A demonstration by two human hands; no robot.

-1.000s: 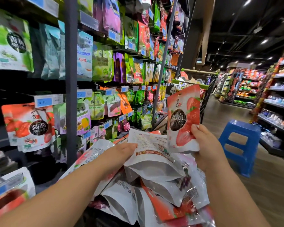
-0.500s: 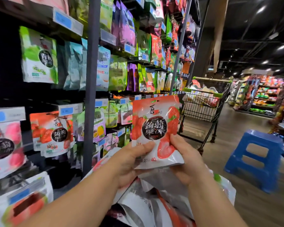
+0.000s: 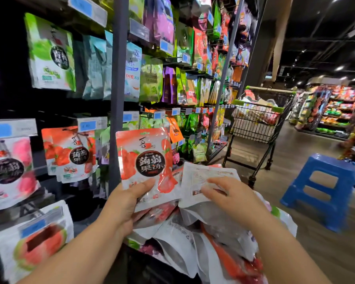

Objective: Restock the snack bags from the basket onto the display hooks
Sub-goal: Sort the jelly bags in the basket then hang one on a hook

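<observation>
Pouch, strawberry konjac jelly (image 3: 146, 160): glossy plastic film, flat, rounded corners, red/white print. Held upright above pile of pouches (image 3: 182, 238), right of grey post (image 3: 117, 78); matching hung pouches (image 3: 70, 154) left of post.
L hand (image 3: 127, 203): clamps lower edge, thumb across front, fingers behind.
R hand (image 3: 232, 199): on white-backed pouch (image 3: 205, 175) atop pile; fingers spread, thumb hidden, grip can't tell.
Risks, est.: slick film slips from one-edge hold; heaped pouches slide off; post obstructs reach to hook.
</observation>
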